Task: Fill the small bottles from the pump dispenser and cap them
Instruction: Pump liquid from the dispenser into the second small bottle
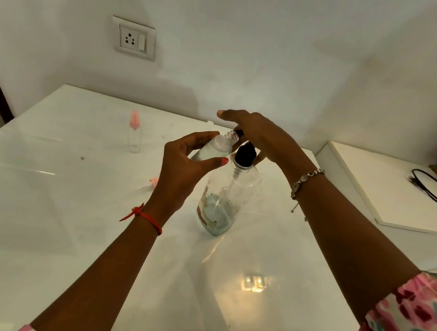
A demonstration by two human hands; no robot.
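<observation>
A clear pump dispenser [225, 200] with a black pump head stands mid-table, a little liquid in its bottom. My right hand [259, 137] lies flat over the pump head, pressing on it with straight fingers. My left hand [186, 160] grips a small clear bottle [217, 145], tilted, its open threaded neck right at the black spout. A second small bottle [134, 134] with a pink cap stands upright at the far left. A loose pink cap [154, 180] lies on the table just left of my left wrist.
The glossy white table [49, 216] meets a white wall with a socket [133, 39]. A raised white ledge [394, 196] at the right carries a black cable [432, 189]. Small dark specks dot the tabletop.
</observation>
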